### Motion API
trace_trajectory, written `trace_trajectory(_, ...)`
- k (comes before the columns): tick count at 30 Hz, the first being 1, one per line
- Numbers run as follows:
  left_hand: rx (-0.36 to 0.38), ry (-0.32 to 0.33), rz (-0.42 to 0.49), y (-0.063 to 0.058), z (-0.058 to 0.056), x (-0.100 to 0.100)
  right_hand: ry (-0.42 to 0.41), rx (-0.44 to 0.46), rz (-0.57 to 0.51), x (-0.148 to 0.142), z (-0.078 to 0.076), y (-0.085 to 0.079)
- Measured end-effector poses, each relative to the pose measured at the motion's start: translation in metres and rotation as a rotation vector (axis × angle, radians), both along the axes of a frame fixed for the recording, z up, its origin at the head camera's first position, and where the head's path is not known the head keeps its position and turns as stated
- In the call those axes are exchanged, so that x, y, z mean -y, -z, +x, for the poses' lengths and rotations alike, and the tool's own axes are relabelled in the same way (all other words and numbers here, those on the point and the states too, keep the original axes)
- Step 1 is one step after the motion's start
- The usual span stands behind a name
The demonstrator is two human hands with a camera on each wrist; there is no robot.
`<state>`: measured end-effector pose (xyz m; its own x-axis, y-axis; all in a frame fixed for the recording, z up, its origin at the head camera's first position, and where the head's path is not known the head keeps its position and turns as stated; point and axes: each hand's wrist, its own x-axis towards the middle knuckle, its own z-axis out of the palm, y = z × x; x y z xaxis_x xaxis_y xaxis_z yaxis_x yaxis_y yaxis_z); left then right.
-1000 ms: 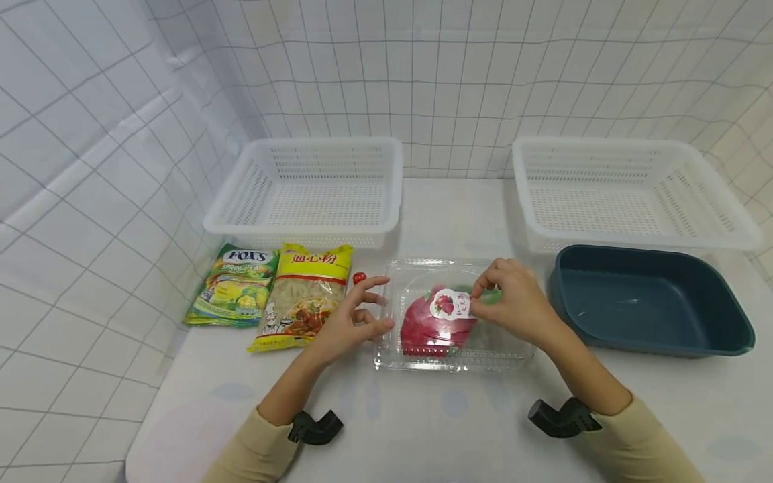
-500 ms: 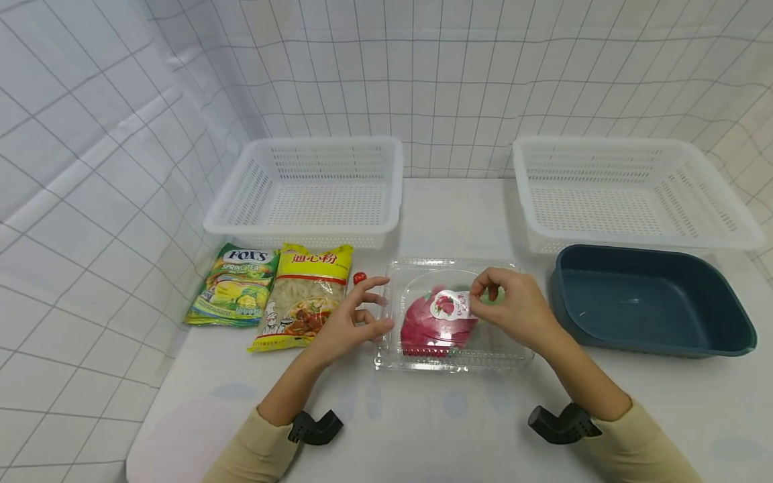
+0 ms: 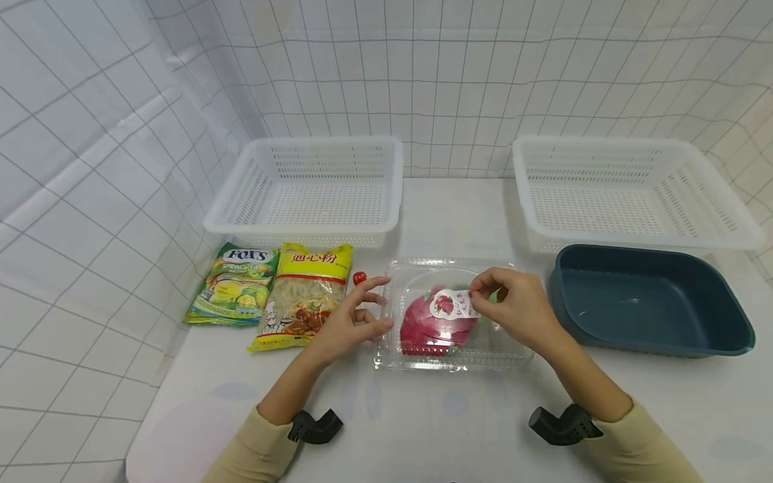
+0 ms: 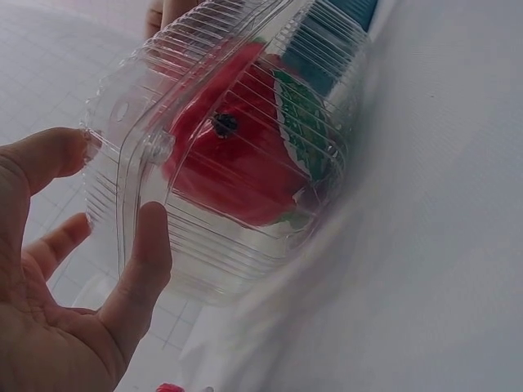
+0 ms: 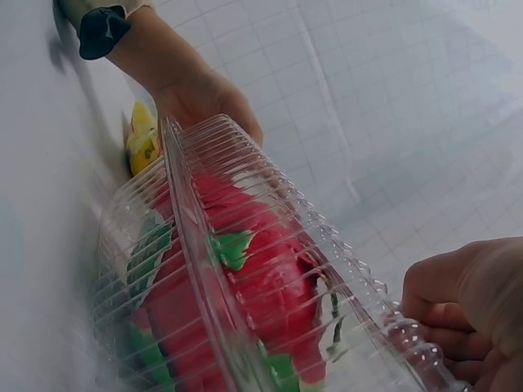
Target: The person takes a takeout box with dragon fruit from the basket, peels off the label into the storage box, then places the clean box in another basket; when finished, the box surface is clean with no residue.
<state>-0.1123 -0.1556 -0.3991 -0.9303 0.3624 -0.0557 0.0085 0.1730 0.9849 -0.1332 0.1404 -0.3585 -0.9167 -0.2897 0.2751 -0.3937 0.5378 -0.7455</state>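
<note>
In the head view a clear plastic clamshell box [image 3: 401, 275] lies on the white table, a red dragon fruit [image 3: 419, 332] with green scales inside it. A white fruit label [image 3: 447, 305] sits on the lid. Thumb and fingertips of my right hand [image 3: 521, 310] pinch the label's right end. My left hand [image 3: 343, 330] holds the box's left edge. The left wrist view shows the left thumb [image 4: 147, 253] and fingers on either side of that edge. In the right wrist view the right hand [image 5: 478, 302] bends its fingers over the lid; the label is not visible there.
Left of the box lie a yellow pasta bag [image 3: 311, 295], a green Fox's candy bag [image 3: 232, 288] and a small red object [image 3: 359, 277]. White baskets stand at the back left [image 3: 302, 230] and back right [image 3: 640, 238]. A dark teal tub [image 3: 634, 302] is at right.
My right hand has lowered slightly toward me, its fingers more bent, still at the label's right end. The left hand and the box have stayed put.
</note>
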Motion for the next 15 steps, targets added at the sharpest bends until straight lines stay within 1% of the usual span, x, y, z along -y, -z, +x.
trace_trajectory(4,-0.002,0.002,-0.008,0.0001,-0.0003,0.0002,0.008,-0.015,-0.037,0.0008,-0.0006,0.0004)
trace_trajectory(10,-0.004,0.001,-0.009,0.0,-0.0004,-0.0004,0.003,-0.08,-0.107,0.0002,-0.002,-0.0003)
trace_trajectory(13,0.0,0.001,-0.003,0.0001,-0.0006,-0.0006,0.01,-0.105,-0.122,-0.0012,-0.0022,-0.0022)
trace_trajectory(15,0.0,0.001,-0.003,0.0003,-0.0007,-0.0005,0.014,-0.103,-0.125,-0.0024,-0.0021,-0.0034)
